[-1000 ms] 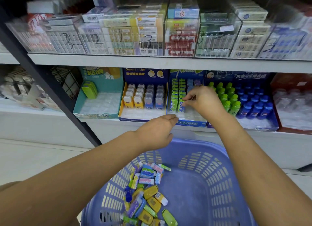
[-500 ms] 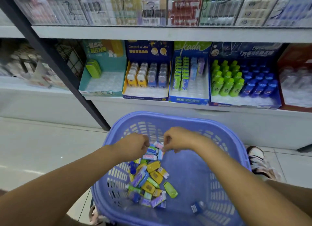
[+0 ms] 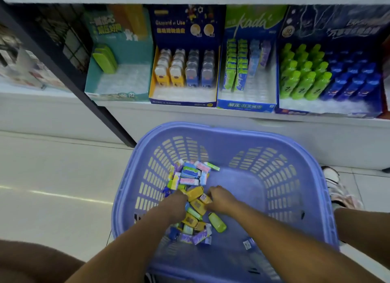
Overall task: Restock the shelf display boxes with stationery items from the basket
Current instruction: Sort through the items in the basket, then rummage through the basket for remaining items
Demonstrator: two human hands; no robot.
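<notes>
Basket [image 3: 312, 154] below display boxes [image 3: 245, 107] holds stationery pile [image 3: 191, 175]; left hand [image 3: 176, 200] and right hand [image 3: 220, 199] dig in, fingers' grip unclear.

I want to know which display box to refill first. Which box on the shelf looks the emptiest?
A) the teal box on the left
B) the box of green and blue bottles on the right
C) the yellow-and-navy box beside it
A: the teal box holds only a small stack of green items in its back left corner, and the rest of its tray is bare.
</notes>
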